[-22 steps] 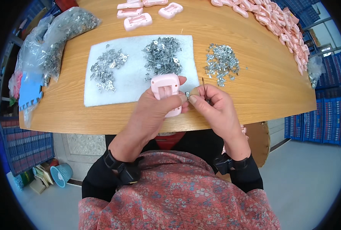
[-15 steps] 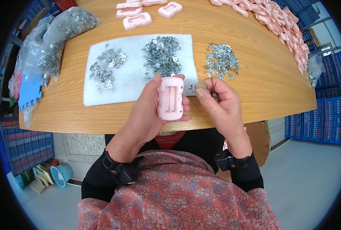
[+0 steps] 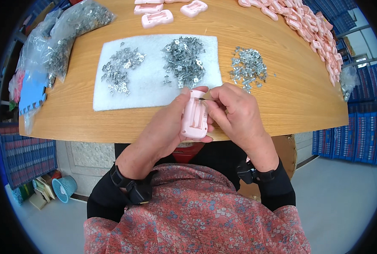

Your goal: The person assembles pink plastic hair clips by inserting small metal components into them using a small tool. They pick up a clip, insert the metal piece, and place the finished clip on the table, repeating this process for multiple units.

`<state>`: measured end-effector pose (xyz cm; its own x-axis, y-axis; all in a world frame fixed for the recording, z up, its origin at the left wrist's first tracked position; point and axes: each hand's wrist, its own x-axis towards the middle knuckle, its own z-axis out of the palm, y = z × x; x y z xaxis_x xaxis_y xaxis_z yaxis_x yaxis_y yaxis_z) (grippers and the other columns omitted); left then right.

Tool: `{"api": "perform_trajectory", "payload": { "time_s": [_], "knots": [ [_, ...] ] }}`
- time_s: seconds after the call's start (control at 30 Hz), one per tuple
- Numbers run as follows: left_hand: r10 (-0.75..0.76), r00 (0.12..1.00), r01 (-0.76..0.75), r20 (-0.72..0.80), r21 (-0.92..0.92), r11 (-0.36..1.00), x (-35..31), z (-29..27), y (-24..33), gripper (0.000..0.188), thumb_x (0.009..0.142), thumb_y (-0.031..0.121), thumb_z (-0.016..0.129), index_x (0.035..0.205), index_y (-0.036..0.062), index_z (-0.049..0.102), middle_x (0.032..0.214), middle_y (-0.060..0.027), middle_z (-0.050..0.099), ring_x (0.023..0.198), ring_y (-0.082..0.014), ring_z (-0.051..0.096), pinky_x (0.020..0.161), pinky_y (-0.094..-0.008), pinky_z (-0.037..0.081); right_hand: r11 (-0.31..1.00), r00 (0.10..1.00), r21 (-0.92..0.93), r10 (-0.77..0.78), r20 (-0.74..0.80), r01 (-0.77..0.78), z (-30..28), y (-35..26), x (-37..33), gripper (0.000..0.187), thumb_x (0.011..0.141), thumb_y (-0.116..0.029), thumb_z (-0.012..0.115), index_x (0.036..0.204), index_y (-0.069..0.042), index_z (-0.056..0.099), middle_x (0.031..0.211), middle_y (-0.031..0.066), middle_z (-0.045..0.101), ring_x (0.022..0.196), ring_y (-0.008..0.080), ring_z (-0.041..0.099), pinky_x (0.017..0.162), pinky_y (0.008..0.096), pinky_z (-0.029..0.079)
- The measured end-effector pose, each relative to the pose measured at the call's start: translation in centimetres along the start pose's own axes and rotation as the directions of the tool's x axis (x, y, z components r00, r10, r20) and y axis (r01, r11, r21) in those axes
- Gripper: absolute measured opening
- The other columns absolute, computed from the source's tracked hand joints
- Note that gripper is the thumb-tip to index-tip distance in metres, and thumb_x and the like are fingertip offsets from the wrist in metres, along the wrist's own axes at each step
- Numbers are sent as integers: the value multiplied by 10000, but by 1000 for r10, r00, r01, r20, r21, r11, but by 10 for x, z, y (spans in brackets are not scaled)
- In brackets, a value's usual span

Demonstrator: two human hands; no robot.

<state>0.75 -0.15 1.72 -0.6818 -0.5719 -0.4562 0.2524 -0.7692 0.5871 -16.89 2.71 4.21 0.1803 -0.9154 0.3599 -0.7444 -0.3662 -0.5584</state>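
My left hand is closed round a pink plastic casing with a long recessed battery compartment facing up. The thumb lies along its left edge, and fingertips show past its right edge. My right hand pinches a thin tool with a dark tip, which reaches the upper end of the compartment. Its exact kind I cannot make out. Any small metal part under the tip is too small to tell. Beyond the hands, a white foam mat carries a left heap of metal contact pieces and a denser heap.
Another heap of metal pieces lies on the wooden table, right of the mat. Several pink casings sit at the far side, with a large pile of pink casings at far right. Clear bags of metal parts stand left.
My right hand has moved left to the casing, bringing the tool tip to the compartment's upper end. The small coiled metal piece seen at its fingertips no longer shows there. The casing is tilted slightly.
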Motion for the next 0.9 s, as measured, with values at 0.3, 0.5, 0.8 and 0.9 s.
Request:
{"api": "perform_trajectory", "payload": {
  "time_s": [0.3, 0.5, 0.8, 0.9],
  "knots": [
    [-35, 999, 35, -40, 10, 999, 4, -3, -2, 554, 1073, 456, 203, 1299, 48, 502, 987, -123, 661, 845, -235, 691, 719, -443, 621, 950, 967, 186, 235, 99, -250, -1, 2, -1, 112, 854, -110, 700, 885, -21, 639, 804, 121, 644, 716, 301, 648, 620, 374, 512],
    [-4, 1000, 4, -13, 8, 1000, 7, -4, -6, 540, 1075, 448, 210, 1397, 94, 460, 1076, -125, 656, 904, -231, 689, 721, -434, 620, 976, 997, -204, -71, 6, 71, 6, -3, -4, 99, 796, -74, 688, 874, -41, 636, 763, 105, 599, 718, 284, 630, 626, 398, 515],
    [-32, 999, 34, -31, 47, 998, 7, -11, -7, 548, 1073, 445, 224, 1392, 63, 454, 1094, -123, 662, 900, -242, 696, 699, -430, 626, 998, 998, 14, 55, -18, -55, 3, -7, -13, 260, 788, -88, 703, 1044, -57, 673, 827, 98, 609, 743, 268, 642, 642, 373, 523],
    [13, 999, -13, -38, 10, 1000, 6, -4, -6, 551, 1074, 446, 218, 1408, 63, 430, 1026, -134, 668, 857, -254, 700, 695, -423, 623, 1000, 1000, 3, -25, 17, 25, 7, -3, -13, 294, 819, -98, 705, 1107, -54, 665, 846, 99, 615, 756, 249, 652, 648, 350, 526]
  ]
}}
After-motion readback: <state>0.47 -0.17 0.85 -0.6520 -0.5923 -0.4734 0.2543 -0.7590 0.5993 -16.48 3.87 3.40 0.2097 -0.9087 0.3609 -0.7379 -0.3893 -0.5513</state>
